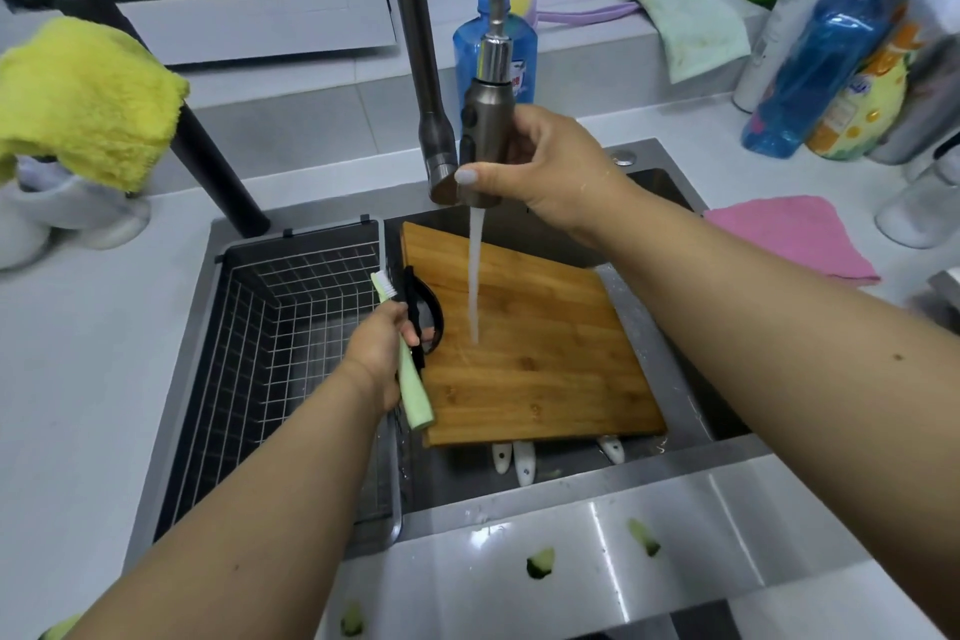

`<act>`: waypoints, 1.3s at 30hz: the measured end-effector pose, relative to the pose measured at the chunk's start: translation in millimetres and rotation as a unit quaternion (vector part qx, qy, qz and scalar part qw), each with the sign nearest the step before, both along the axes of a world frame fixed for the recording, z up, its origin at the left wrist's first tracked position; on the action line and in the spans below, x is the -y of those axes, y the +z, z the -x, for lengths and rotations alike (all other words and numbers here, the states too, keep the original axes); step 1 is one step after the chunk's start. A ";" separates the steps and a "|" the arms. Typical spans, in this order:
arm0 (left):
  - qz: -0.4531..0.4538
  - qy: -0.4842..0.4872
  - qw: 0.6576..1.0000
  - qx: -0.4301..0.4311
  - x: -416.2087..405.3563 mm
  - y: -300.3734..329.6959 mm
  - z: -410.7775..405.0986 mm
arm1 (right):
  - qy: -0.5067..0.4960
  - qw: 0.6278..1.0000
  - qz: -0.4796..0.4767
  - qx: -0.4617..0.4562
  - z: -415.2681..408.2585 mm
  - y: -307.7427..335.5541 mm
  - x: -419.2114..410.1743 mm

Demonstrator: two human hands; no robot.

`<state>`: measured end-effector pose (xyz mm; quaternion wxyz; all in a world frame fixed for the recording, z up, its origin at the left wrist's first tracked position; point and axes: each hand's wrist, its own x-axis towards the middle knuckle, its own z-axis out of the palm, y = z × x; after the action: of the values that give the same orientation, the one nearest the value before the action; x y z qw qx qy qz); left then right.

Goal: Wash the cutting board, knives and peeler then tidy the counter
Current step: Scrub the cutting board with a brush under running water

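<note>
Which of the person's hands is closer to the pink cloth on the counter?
The right hand. It grips the faucet sprayer head above the sink, not far left of the pink cloth. The left hand holds a green toothbrush and a black peeler beyond the cutting board.

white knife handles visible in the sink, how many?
3, all poking out from under the cutting board's near edge: two side by side at left, one at right. Others may be hidden underneath.
</note>
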<state>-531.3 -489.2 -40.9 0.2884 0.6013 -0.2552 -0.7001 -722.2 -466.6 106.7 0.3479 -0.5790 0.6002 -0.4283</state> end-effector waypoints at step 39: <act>-0.001 0.009 0.998 0.061 -0.7 3.8 11.4 | -0.033 0.994 -0.003 -0.104 35.9 3.3 25.0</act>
<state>-542.7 -488.5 -37.1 0.2780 0.6452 -0.2662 -0.6600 -758.0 -491.7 110.1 0.2710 -0.5994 0.6528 -0.3755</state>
